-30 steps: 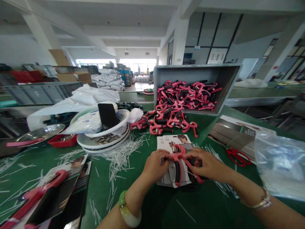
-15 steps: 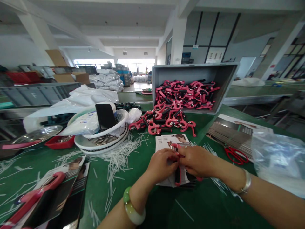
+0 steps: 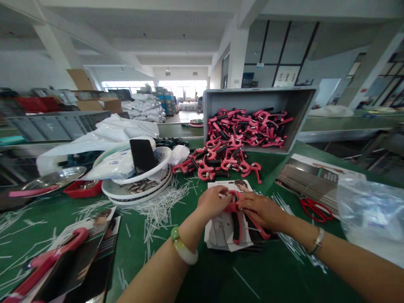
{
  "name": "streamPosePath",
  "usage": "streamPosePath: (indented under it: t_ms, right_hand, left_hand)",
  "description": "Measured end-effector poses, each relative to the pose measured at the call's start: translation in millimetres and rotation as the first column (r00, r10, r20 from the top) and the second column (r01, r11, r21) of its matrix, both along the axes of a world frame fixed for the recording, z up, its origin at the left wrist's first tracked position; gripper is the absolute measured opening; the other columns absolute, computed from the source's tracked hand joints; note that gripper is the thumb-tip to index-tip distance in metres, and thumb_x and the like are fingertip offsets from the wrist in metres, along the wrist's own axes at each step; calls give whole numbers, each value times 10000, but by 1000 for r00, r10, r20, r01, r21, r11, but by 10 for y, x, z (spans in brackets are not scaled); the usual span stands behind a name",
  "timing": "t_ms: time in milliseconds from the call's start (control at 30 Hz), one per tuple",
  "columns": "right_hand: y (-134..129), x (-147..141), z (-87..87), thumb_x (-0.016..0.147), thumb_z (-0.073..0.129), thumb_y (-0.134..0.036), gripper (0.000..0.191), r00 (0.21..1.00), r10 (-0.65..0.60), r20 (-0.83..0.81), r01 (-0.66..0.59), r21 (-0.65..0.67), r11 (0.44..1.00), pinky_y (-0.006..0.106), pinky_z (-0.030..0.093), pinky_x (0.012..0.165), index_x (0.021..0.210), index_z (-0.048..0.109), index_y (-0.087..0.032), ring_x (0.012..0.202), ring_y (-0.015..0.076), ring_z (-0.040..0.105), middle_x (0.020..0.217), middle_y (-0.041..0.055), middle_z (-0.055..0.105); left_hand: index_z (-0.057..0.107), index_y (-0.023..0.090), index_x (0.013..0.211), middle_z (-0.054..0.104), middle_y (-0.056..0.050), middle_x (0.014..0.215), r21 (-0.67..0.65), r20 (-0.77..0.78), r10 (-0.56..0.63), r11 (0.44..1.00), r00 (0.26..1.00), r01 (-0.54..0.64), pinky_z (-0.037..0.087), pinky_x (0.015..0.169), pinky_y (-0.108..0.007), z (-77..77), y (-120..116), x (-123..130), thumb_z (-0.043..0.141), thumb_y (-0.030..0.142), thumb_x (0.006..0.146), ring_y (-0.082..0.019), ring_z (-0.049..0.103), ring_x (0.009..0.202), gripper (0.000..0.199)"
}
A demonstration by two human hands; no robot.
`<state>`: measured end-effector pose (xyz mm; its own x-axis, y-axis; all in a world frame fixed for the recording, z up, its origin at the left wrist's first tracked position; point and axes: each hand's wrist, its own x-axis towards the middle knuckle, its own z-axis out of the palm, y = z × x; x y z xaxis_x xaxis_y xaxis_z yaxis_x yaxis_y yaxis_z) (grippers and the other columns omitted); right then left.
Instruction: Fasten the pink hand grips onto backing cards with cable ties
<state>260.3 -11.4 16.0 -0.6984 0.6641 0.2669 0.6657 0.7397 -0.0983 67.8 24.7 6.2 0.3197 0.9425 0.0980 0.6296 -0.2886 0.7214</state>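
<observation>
A pink clamp tool (image 3: 236, 223) with black grips lies over a stack of printed cards (image 3: 217, 231), its handles pointing toward me. My left hand (image 3: 213, 203) is closed on the left side of its head. From the right, my right hand (image 3: 260, 209) has its fingers wrapped round the other side of the head. Behind the cards is a heap of similar pink and black tools (image 3: 217, 160), spilling from a tipped grey crate (image 3: 292, 147).
White ties (image 3: 160, 206) are scattered at centre left. Stacked white bowls (image 3: 139, 198) hold metal parts and a phone (image 3: 142, 155). Carded tools (image 3: 59, 261) lie front left. Red scissors (image 3: 316, 209), a card bundle (image 3: 309, 179) and a plastic bag (image 3: 372, 214) are at right.
Both hands have shifted slightly up around the tool's head, and more of the handles and the cards beneath now shows. The camera view has tilted slightly.
</observation>
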Motion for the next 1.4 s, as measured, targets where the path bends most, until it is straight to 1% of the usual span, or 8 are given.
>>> streamPosePath:
  t_ms: [200, 367, 567, 667, 833, 1133, 1300, 1400]
  right_hand:
    - [25, 5, -179, 889, 452, -267, 170, 925, -81, -372, 51, -89, 995, 346, 442, 849, 837, 604, -212, 892, 177, 572, 828, 44, 624]
    - [35, -41, -257, 865, 494, -325, 183, 840, -208, -501, 102, -232, 967, 334, 442, 818, 780, 609, -211, 845, 170, 575, 791, 28, 605]
    - [24, -59, -278, 840, 502, -356, 227, 752, -345, -561, 165, -347, 923, 335, 437, 816, 732, 616, -192, 821, 185, 575, 779, 28, 607]
    - [8, -67, -266, 832, 500, -372, 254, 698, -401, -593, 198, -378, 904, 353, 424, 859, 699, 611, -185, 795, 185, 578, 759, 22, 599]
    - [-6, -85, -275, 825, 512, -364, 230, 675, -394, -624, 190, -369, 910, 383, 331, 999, 723, 632, -197, 955, 212, 574, 813, 35, 620]
    - [-4, -82, -277, 819, 525, -376, 232, 690, -425, -587, 219, -390, 895, 381, 367, 965, 731, 649, -201, 953, 225, 588, 779, 39, 639]
    - [5, -82, -277, 815, 526, -402, 257, 692, -422, -586, 206, -401, 893, 396, 326, 999, 723, 649, -196, 1076, 244, 544, 854, 50, 656]
    - [-3, -82, -269, 819, 517, -392, 265, 690, -412, -595, 181, -409, 894, 369, 377, 941, 694, 633, -189, 973, 228, 579, 795, 37, 645]
  left_hand:
    - [709, 280, 918, 719, 19, 955, 41, -19, -72, 997, 997, 73, 477, 745, -228, 63, 258, 239, 599, 399, 762, -161, 645, 865, 225]
    - [655, 205, 988, 708, -32, 951, 60, -2, 7, 998, 1000, -7, 482, 723, -239, -33, 346, 346, 620, 348, 759, -163, 642, 856, 272]
    - [697, 254, 869, 712, 22, 871, 91, -21, -71, 993, 997, 73, 465, 680, -220, 2, 282, 357, 597, 315, 771, -141, 636, 790, 154]
    - [708, 297, 854, 709, 38, 878, 220, -116, -73, 971, 991, 97, 453, 700, -237, 40, 168, 292, 572, 281, 786, -154, 627, 816, 152]
    - [697, 319, 916, 704, 30, 901, 408, -279, -74, 893, 957, 188, 447, 722, -242, -7, 43, 228, 523, 238, 816, -155, 622, 849, 216]
    - [695, 326, 940, 701, 26, 911, 405, -271, -58, 899, 961, 169, 453, 716, -243, -16, 17, 232, 527, 243, 815, -153, 621, 840, 225]
    - [698, 318, 937, 701, 26, 919, 384, -255, -64, 909, 965, 162, 462, 739, -244, -23, 10, 235, 541, 241, 806, -152, 619, 856, 218]
    - [699, 312, 935, 701, 21, 930, 368, -275, -67, 914, 959, 169, 460, 747, -246, -2, -3, 251, 539, 241, 804, -154, 616, 863, 218]
